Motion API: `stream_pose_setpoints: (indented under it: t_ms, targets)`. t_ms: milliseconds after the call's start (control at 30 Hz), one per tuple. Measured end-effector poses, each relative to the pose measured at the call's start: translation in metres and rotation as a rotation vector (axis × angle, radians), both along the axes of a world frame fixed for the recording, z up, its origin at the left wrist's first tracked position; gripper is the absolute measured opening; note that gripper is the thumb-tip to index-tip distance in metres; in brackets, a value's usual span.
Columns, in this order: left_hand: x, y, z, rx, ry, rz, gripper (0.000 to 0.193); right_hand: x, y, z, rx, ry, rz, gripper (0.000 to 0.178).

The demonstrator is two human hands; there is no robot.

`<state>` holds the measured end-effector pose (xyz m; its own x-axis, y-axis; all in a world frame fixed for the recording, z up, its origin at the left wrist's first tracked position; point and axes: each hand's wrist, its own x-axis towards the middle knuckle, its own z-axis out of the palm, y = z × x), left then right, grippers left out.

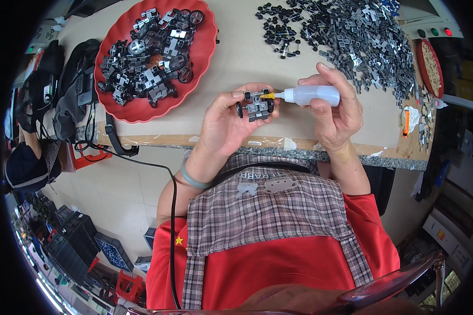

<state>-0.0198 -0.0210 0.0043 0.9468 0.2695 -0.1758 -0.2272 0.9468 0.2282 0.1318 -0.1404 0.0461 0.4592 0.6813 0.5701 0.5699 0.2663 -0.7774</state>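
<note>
Between the thumb and fingers of my left hand (220, 115) is a small toy car chassis (257, 108), grey and black with dark wheels. My right hand (339, 113) grips a translucent white squeeze bottle (320, 95) lying on its side. The bottle's yellow nozzle tip (268, 96) points left and meets the chassis near its upper edge; whether any liquid is coming out is too small to tell. Both hands are above the front part of the table. To the left, a red scalloped tray (194, 100) holds several similar wheeled chassis (152, 73).
A large pile of small grey and black parts (368, 47) covers the back right, beside black wheel-and-axle pieces (281, 29). A red dish of tan bits (430, 68), another white bottle (460, 102) and an orange item (406, 122) lie at the right edge. A black cable (157, 164) hangs at left.
</note>
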Motion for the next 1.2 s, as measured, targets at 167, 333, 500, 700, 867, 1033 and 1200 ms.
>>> stream_pose_setpoints:
  t_ms: [167, 333, 500, 700, 867, 1033, 1200]
  targets:
    - [0.0004, 0.0006, 0.0012, 0.017, -0.012, -0.014, 0.046, 0.0004, -0.0009, 0.0004, -0.021, -0.089, -0.013, 0.044]
    - [0.0002, 0.0002, 0.0011, 0.032, -0.004, -0.012, 0.046, 0.0020, 0.0008, -0.0002, 0.010, -0.152, -0.003, 0.044]
    - [0.0003, -0.0007, 0.0033, 0.029, 0.028, -0.005, 0.046, 0.0024, 0.0017, 0.0008, 0.002, -0.189, -0.004, 0.044]
    - [0.0007, 0.0000, 0.0023, 0.049, 0.043, -0.016, 0.046, 0.0029, 0.0018, 0.0017, 0.003, -0.212, -0.003, 0.044]
    - [0.0016, -0.0005, 0.0039, 0.040, 0.064, -0.016, 0.046, 0.0026, 0.0009, 0.0030, -0.010, -0.210, -0.005, 0.043]
    - [0.0022, 0.0000, 0.0046, 0.051, 0.055, -0.022, 0.045, 0.0034, 0.0023, 0.0036, 0.013, -0.236, -0.006, 0.043]
    - [0.0022, 0.0003, 0.0025, 0.096, 0.043, -0.015, 0.044, 0.0037, -0.0031, 0.0026, 0.002, -0.161, -0.018, 0.042]
